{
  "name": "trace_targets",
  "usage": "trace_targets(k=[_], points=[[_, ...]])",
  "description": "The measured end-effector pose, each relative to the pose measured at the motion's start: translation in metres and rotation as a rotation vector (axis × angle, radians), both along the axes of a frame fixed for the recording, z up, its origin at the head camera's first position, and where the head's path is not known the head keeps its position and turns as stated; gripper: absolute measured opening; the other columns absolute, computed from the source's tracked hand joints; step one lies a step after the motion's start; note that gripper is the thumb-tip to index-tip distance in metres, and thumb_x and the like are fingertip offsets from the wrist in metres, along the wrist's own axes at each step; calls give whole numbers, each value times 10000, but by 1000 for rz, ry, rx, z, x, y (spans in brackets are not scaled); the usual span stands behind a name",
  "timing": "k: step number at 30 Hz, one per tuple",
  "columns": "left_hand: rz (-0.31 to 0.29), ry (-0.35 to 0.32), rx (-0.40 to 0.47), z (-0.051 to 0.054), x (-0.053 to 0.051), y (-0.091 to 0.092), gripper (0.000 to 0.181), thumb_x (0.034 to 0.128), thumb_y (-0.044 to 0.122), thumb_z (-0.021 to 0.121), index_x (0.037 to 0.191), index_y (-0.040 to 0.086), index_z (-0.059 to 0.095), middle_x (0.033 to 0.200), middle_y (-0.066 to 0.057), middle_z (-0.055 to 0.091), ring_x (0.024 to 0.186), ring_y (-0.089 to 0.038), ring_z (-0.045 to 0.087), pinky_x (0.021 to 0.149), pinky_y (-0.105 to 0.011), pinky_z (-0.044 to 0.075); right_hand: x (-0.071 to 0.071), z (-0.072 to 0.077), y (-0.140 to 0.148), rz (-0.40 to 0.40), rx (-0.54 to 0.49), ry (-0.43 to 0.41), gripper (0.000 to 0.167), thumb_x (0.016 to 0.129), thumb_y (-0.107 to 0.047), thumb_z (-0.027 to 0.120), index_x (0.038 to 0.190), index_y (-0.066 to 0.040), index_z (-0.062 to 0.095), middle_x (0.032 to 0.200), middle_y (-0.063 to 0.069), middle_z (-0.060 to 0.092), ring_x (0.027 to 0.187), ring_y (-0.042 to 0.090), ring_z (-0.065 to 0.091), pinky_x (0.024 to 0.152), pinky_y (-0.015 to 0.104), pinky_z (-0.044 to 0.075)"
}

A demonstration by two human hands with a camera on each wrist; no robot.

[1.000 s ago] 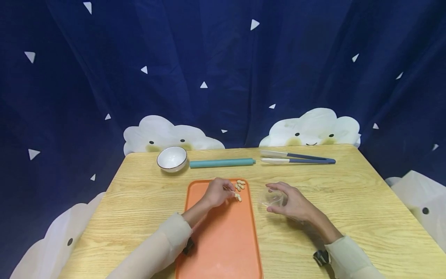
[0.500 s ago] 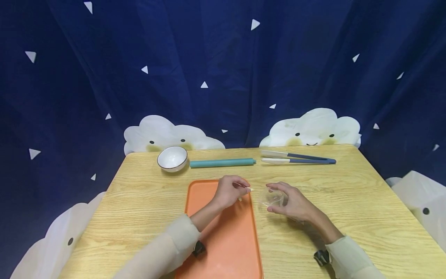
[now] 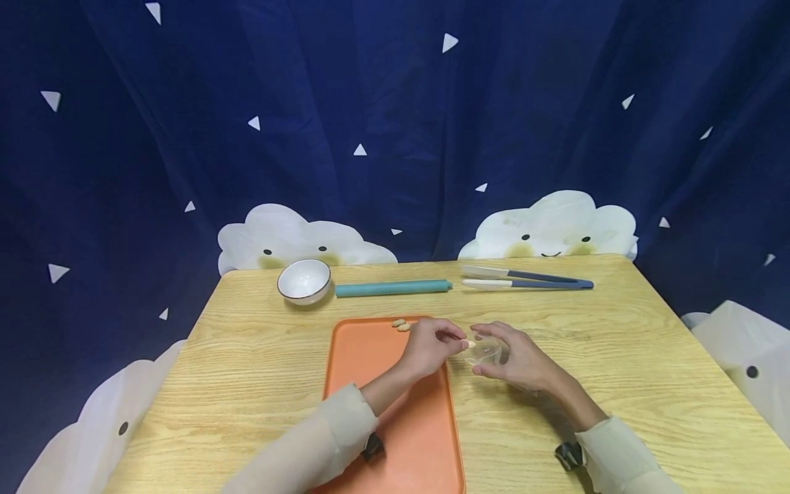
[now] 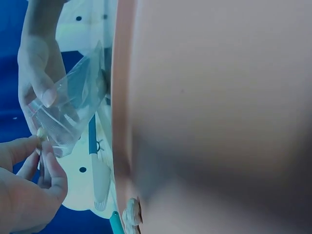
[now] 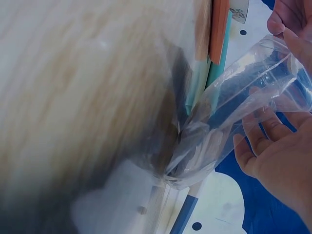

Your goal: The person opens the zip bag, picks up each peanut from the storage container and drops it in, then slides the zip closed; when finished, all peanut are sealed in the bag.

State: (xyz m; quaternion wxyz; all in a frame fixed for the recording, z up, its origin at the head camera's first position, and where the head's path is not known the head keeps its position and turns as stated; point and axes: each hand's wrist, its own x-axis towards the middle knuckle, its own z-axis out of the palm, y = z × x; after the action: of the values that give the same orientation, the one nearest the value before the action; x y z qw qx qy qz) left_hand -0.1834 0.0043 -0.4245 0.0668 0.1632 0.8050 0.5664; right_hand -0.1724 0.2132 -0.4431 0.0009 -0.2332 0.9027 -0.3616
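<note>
Between thumb and fingertips, my left hand [image 3: 427,348] pinches a peanut [image 4: 41,133] at the mouth of a clear plastic bag [image 5: 265,73]. The right hand [image 3: 521,358] holds that bag by its rim, with thumb and fingers spread apart so the mouth gapes. In the right wrist view the bag slants down towards the table. Several peanuts [image 3: 401,325] lie at the far end of the orange tray [image 3: 364,350], partly covered by my left hand in the head view.
A white bowl [image 3: 304,280] stands at the back left of the wooden table [image 3: 247,384]. Beside it lies a teal rod [image 3: 393,288]. Tongs with blue handles [image 3: 549,284] lie at the back right. A patterned curtain [image 3: 395,123] hangs behind.
My left hand has moved right from over the tray to the bag's mouth, carrying a peanut picked up there. The right hand and the bag have stayed in place.
</note>
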Motion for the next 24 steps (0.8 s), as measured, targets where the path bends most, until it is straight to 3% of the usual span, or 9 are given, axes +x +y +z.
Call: trace_targets(k=[7, 16, 24], points=[[-19, -19, 8, 0, -5, -6, 150, 846, 163, 713, 943, 51, 736, 874, -49, 725, 718, -32, 640, 633, -192, 520, 0, 0, 1, 5, -1, 2, 682, 757, -384, 783, 1329, -112, 530, 1204, 67, 632, 1160, 321, 560, 943, 567, 435], [73, -3, 27, 4, -27, -41, 148, 824, 108, 727, 932, 8, 724, 905, -125, 722, 765, -181, 684, 651, -274, 548, 0, -2, 3, 3, -13, 0, 683, 748, -403, 786, 1329, -149, 532, 1182, 70, 642, 1142, 318, 571, 952, 568, 428], [162, -4, -59, -3, -40, -65, 88, 831, 105, 721, 905, 59, 733, 903, -101, 718, 724, -94, 636, 628, -244, 528, 1, -2, 3, 10, -13, 2, 683, 753, -406, 780, 1329, -137, 529, 1182, 54, 639, 1155, 325, 561, 961, 585, 416]])
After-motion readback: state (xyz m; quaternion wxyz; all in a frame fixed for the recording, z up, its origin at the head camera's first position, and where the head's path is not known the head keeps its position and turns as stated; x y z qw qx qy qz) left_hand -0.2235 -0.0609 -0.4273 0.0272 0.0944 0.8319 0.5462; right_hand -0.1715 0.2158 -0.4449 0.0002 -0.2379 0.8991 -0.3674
